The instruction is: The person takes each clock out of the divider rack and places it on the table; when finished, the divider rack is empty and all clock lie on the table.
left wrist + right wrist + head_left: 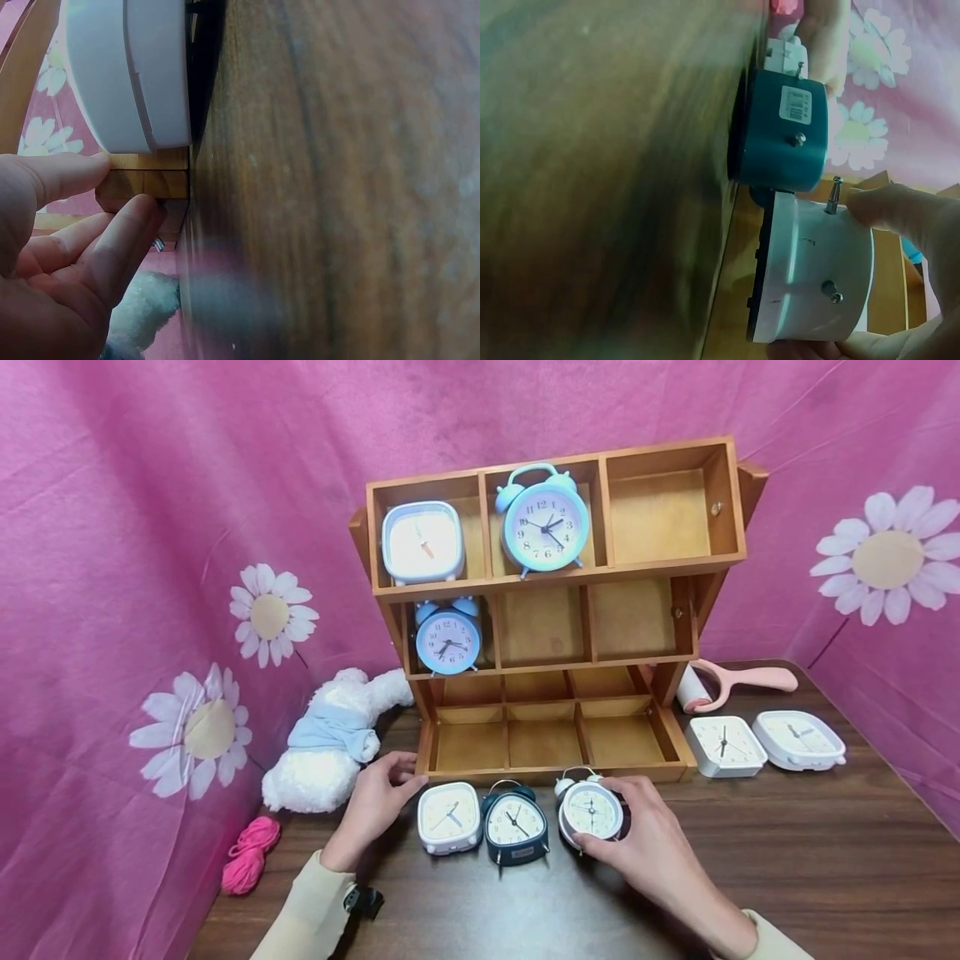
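My right hand (647,831) grips a round white twin-bell alarm clock (592,810) on the table in front of the wooden shelf (555,774). In the right wrist view, thumb and fingers span the white clock's body (817,270), and its short metal legs show. My left hand (378,806) pinches the shelf's front left corner (142,184) between thumb and fingers. Between the hands stand a squarish white clock (449,817) and a dark green twin-bell clock (515,828). A white-faced clock (423,542) and two blue twin-bell clocks (546,528) (448,642) sit in upper compartments.
A white plush toy (322,743) lies left of the shelf, with pink yarn (251,856) nearer me. To the right are a square white clock (726,746), a rounded white clock (799,740) and a pink-handled lint roller (738,681). Pink flowered cloth (112,568) hangs behind.
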A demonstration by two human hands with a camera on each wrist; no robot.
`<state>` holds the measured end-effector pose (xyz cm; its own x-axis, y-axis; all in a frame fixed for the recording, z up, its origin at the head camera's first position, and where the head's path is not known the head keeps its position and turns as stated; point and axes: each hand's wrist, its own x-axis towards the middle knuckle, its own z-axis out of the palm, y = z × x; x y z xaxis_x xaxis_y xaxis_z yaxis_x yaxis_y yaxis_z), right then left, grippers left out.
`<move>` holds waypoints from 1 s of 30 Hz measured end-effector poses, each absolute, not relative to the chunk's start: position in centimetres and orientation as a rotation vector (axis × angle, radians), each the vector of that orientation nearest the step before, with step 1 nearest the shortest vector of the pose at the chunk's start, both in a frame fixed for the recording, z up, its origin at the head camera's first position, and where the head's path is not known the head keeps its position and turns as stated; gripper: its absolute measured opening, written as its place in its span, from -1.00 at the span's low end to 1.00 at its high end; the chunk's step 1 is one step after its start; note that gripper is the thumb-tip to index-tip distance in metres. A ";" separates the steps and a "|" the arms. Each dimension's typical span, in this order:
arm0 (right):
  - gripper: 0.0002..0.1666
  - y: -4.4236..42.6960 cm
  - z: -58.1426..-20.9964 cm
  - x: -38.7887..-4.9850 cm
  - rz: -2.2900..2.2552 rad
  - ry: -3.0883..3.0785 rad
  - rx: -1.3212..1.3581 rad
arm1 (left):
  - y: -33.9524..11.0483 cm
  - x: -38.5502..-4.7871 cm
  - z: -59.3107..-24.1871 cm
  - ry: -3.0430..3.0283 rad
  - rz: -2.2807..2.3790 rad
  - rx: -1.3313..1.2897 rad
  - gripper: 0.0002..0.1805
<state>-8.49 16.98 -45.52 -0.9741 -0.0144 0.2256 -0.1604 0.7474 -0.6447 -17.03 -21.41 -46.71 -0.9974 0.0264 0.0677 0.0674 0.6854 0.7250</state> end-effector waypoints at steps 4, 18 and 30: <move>0.04 16.7 -45.8 -8.4 1.029 -2.761 0.138 | -21.4 -17.1 -46.8 -2.834 -1.218 -0.085 -0.65; -0.06 16.1 -46.5 -8.8 1.019 -2.760 0.165 | -21.2 -17.0 -46.6 -2.829 -1.210 -0.079 -0.66; -0.04 15.8 -46.6 -8.7 1.029 -2.758 0.168 | -21.3 -17.0 -46.6 -2.828 -1.208 -0.082 -0.65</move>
<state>-8.72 15.77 -46.64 -0.9749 -0.0386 0.2192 -0.1727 0.7523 -0.6358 -17.04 -21.31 -46.58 -0.9965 0.0233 0.0806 0.0743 0.6908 0.7193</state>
